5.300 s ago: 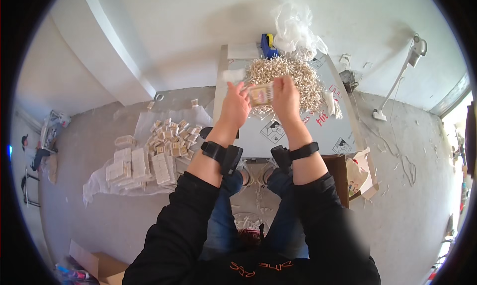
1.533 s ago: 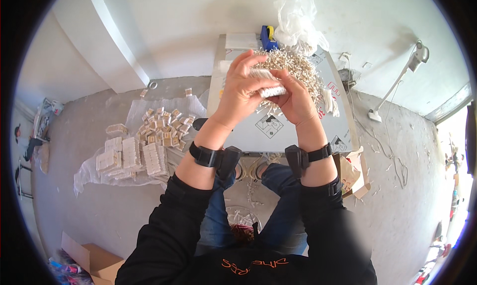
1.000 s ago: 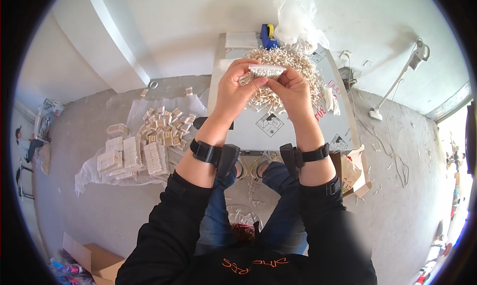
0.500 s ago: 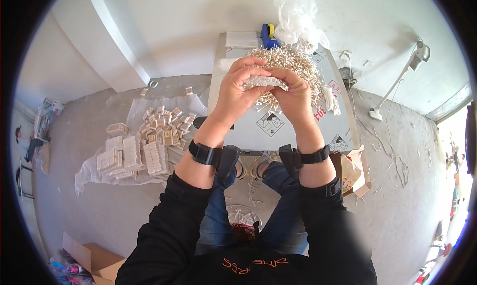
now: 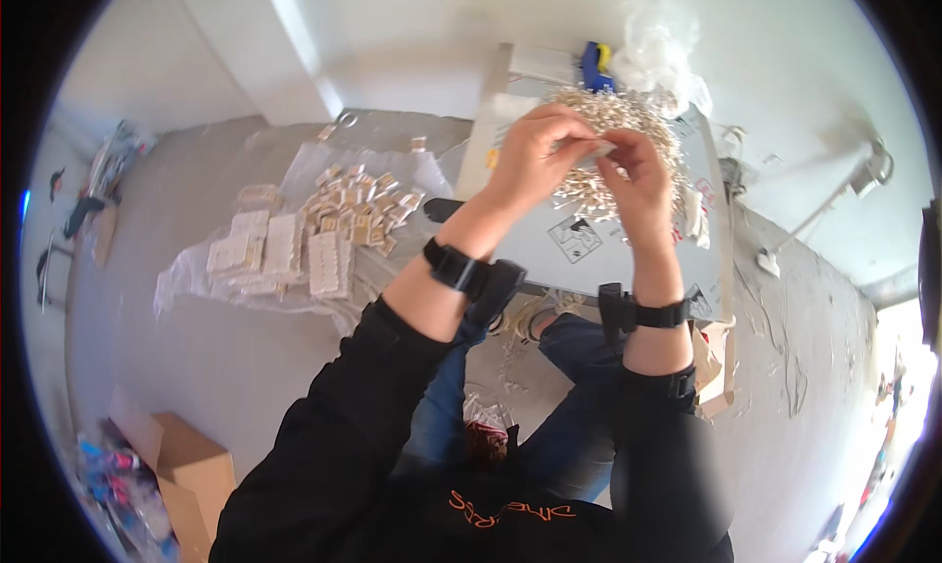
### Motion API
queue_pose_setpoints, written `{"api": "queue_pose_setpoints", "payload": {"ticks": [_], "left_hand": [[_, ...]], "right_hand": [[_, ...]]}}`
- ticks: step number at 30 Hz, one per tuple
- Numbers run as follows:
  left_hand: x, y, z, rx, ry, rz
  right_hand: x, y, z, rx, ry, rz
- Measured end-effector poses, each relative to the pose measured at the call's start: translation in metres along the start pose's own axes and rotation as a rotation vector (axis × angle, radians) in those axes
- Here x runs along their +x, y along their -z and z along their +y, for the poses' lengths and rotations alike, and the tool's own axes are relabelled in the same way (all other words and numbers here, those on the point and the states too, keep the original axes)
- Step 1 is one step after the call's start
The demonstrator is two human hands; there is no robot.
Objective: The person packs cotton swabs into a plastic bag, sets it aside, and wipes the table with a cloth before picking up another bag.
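Note:
My left hand (image 5: 538, 160) is closed, its fingers bent together over the pile on the table. My right hand (image 5: 640, 178) meets it at the fingertips, thumb and forefinger pinched. A small whitish piece (image 5: 601, 149) shows between the two hands; blur and fingers hide what it is. Below and behind them spreads a large heap of cotton swabs (image 5: 591, 206), with pale sticks and white tips, on a grey metal-topped table (image 5: 530, 259).
A blue tape dispenser (image 5: 593, 69) and a clear plastic bag (image 5: 659, 45) stand at the table's back. On the floor at left, plastic sheeting (image 5: 186, 278) bears stacked white packs (image 5: 282, 243) and loose small packs (image 5: 358, 205). Cardboard boxes (image 5: 191, 465) flank me; a stick vacuum (image 5: 824, 205) leans right.
The view has swung, so the table and floor packs appear farther right. Between my hands, the white-tipped bundle seen before no longer shows; only a small whitish piece is visible.

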State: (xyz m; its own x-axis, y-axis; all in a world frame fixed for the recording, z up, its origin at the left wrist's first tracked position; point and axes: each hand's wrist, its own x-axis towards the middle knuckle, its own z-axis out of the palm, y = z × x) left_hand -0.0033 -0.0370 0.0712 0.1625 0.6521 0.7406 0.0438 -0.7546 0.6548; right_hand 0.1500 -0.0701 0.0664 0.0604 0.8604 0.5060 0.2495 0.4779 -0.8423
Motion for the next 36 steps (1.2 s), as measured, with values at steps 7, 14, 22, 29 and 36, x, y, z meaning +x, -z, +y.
{"api": "queue_pose_setpoints", "payload": {"ticks": [7, 14, 22, 29, 36], "left_hand": [[-0.004, 0.007, -0.004, 0.097, -0.037, 0.021], [-0.005, 0.015, -0.009, 0.232, -0.026, -0.02], [-0.001, 0.024, -0.002, 0.278, -0.142, -0.059], [0.006, 0.109, -0.03, 0.435, 0.227, -0.008], [-0.057, 0.296, -0.125, 0.948, 0.398, 0.19]], "right_hand": [[0.0, -0.001, -0.003, -0.079, 0.054, 0.074], [0.001, 0.004, -0.006, 0.02, 0.004, 0.016], [0.005, 0.008, -0.01, -0.111, 0.022, 0.036], [0.009, 0.03, 0.02, 0.256, -0.145, 0.274], [0.009, 0.048, 0.035, 0.359, -0.198, 0.292]]}}
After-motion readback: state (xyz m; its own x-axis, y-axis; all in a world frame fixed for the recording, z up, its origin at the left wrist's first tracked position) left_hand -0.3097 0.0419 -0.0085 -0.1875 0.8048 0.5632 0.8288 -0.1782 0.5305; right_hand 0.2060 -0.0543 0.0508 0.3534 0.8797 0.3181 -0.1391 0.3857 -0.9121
